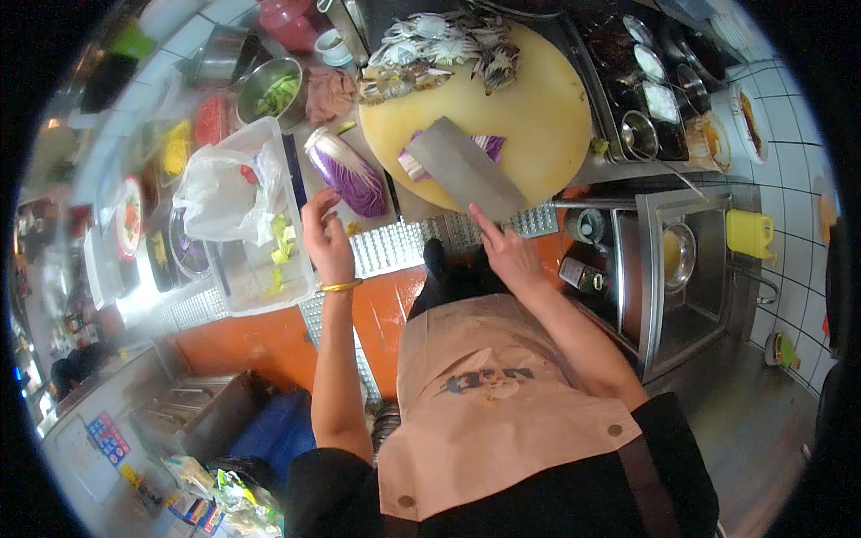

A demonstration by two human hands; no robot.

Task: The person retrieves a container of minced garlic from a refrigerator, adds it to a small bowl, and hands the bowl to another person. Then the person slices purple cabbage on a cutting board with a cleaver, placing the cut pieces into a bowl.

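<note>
My left hand (327,235) is beside a purple napa cabbage (350,175), its fingers loosely bent and apart, with nothing visible in them. The cabbage lies on the steel counter, white base pointing away from me. At the near edge of a round yellow chopping board (545,101) is my right hand (508,255), index finger stretched to the near end of a cleaver blade (464,165). The cleaver's handle is hidden, so whether I grip it is unclear. Its flat blade covers the middle of a cut purple cabbage piece (490,146). Cut crabs (437,40) are piled at the board's far side.
Left of the cabbage stands a clear plastic bin (255,276) with a plastic bag (229,195) and leaf scraps. Behind it are a bowl of green vegetable pieces (279,94) and a pink cloth (329,94). A steel sink (693,323) is at right.
</note>
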